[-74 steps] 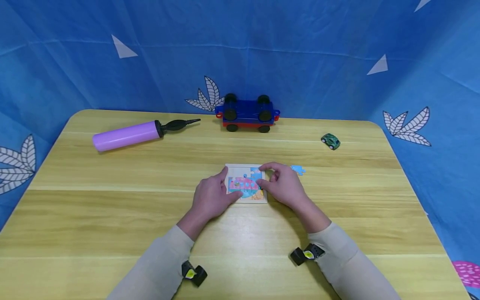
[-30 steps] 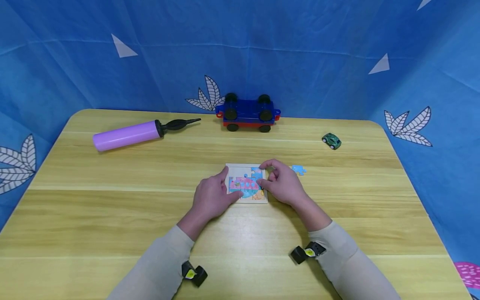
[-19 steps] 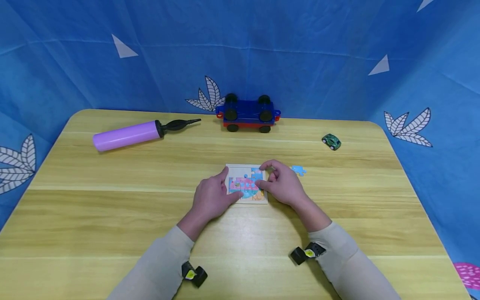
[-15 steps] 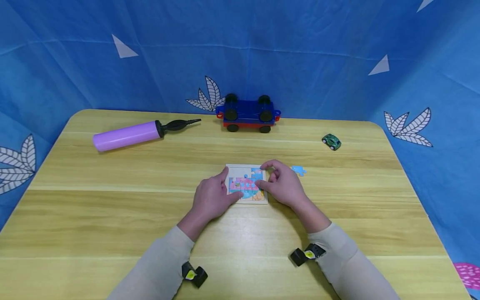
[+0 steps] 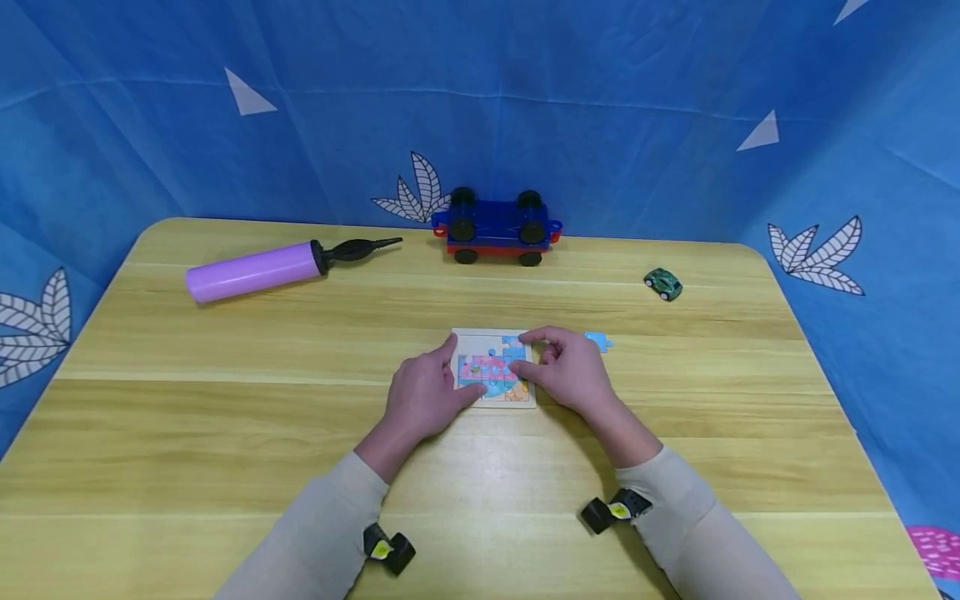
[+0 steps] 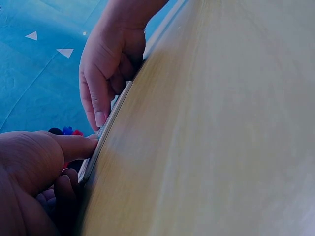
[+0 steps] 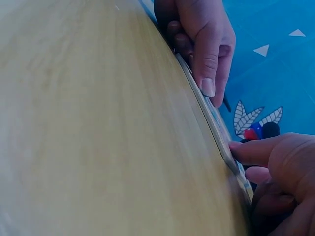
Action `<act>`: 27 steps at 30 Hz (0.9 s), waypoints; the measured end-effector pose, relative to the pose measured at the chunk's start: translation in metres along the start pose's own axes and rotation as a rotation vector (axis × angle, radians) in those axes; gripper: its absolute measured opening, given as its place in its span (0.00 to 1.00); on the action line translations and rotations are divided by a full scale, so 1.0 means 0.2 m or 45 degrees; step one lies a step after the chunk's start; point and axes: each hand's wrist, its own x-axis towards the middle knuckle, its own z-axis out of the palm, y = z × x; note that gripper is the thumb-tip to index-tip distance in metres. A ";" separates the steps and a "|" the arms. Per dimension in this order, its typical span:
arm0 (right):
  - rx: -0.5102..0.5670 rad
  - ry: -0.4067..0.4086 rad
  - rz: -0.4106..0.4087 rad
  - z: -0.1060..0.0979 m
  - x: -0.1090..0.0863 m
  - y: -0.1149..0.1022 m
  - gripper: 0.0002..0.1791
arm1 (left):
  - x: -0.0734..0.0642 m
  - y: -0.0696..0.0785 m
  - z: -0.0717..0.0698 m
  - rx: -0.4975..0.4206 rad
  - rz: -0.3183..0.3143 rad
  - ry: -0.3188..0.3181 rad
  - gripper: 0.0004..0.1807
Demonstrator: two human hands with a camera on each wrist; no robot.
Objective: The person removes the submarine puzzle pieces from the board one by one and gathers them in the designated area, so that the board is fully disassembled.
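Note:
A small jigsaw puzzle board [image 5: 491, 406] lies mid-table, partly filled with pink and blue pieces; its upper left shows bare tray. My left hand [image 5: 425, 392] grips the board from its left side, thumb over the lower front and fingers along the left edge. At the right side my right hand [image 5: 567, 368] has thumb and index fingertips on a blue puzzle piece [image 5: 513, 345] in the upper right corner, its other fingers curled under. A loose blue puzzle piece [image 5: 600, 341] lies just beyond the right hand, partly covered by it.
A purple hand pump [image 5: 255, 273] with a black nozzle lies at the back left. Blue and red toy wagons [image 5: 498, 225] are stacked at the rear edge, the upper one wheels up. A green toy car [image 5: 663, 283] stands at the back right, before a blue cloth backdrop [image 5: 600, 100].
The right hand's index finger and knuckles have lowered slightly toward the board, covering a little more of the loose piece. The left hand and the board stay in place.

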 end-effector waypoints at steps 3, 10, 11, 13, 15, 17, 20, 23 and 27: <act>-0.005 -0.012 0.006 -0.01 0.00 -0.01 0.20 | 0.00 0.00 0.00 0.005 -0.003 0.002 0.48; 0.011 -0.027 -0.002 -0.02 0.01 -0.02 0.19 | 0.01 0.00 0.00 0.014 -0.008 0.001 0.48; 0.011 -0.027 -0.006 -0.02 0.01 -0.01 0.19 | 0.01 0.00 0.00 0.013 -0.009 0.000 0.48; 0.010 -0.027 -0.015 -0.02 0.01 -0.01 0.19 | 0.01 0.00 0.01 0.011 -0.008 0.001 0.48; 0.008 -0.028 -0.018 -0.02 0.01 -0.01 0.19 | 0.01 0.00 0.01 0.009 -0.005 0.000 0.48; 0.006 -0.034 -0.015 -0.02 0.01 -0.01 0.20 | 0.01 0.00 0.01 0.011 -0.003 -0.001 0.48; 0.007 -0.041 -0.008 -0.02 0.01 -0.01 0.20 | 0.00 0.00 0.00 0.011 -0.006 -0.003 0.48; 0.008 -0.047 -0.009 -0.02 0.01 -0.01 0.20 | 0.00 0.00 0.00 0.005 -0.012 -0.005 0.48; 0.004 -0.065 -0.011 -0.02 0.02 -0.01 0.20 | 0.00 0.00 0.00 -0.001 -0.014 -0.005 0.48</act>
